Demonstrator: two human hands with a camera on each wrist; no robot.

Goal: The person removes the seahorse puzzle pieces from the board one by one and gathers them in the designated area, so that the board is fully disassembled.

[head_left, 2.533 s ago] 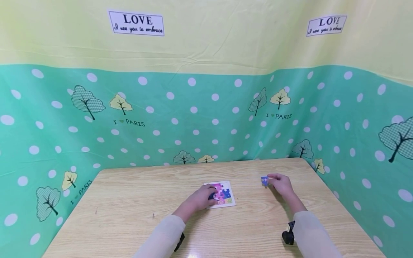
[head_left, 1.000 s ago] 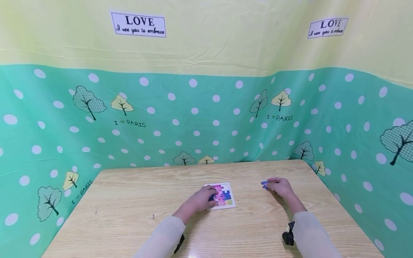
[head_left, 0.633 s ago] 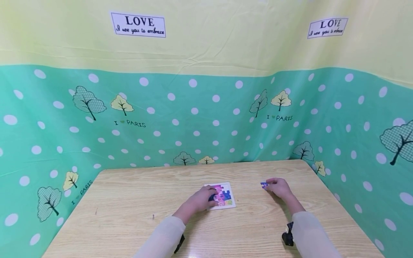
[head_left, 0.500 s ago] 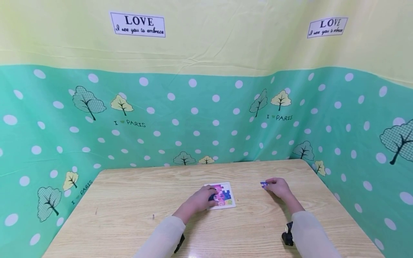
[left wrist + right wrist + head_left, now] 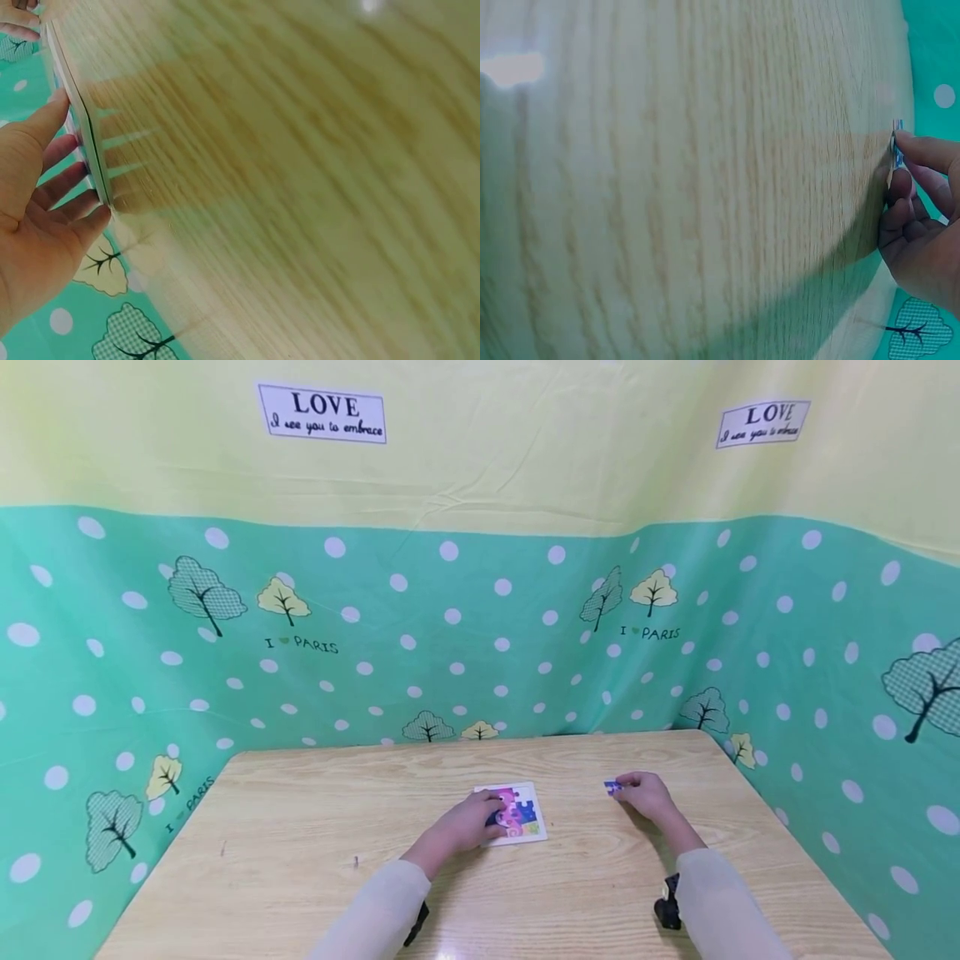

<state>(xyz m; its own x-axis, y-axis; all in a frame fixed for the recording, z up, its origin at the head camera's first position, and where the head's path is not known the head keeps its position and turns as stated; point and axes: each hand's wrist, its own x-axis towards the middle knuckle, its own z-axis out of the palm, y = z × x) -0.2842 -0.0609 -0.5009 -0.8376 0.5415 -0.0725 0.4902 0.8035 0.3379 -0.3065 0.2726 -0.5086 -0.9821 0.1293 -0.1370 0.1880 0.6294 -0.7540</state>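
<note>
In the head view, a small jigsaw puzzle (image 5: 529,814) in a white tray lies mid-table, with a pink figure and dark blue pieces on it. My left hand (image 5: 463,823) covers its left side, fingers bent over the top and thumb at the near side. The left wrist view shows the puzzle tray (image 5: 88,135) edge-on, the little finger touching its corner. To the right, thumb and fingers of my right hand (image 5: 649,795) pinch a blue puzzle piece (image 5: 611,787), partly hidden by the fingertips. From the right wrist view, this puzzle piece (image 5: 899,156) appears edge-on, close to the tabletop.
A pale wooden table (image 5: 300,827) carries everything. Behind and beside it hangs a green and yellow curtain (image 5: 465,635) with dots and trees. Black wrist cameras (image 5: 667,906) sit at the sleeves. Bare wood separates the puzzle from the right hand.
The puzzle piece has tilted in my right hand, so less of its face shows than 2.5 seconds ago. The right hand has shifted slightly left. My left hand stays on the puzzle.
</note>
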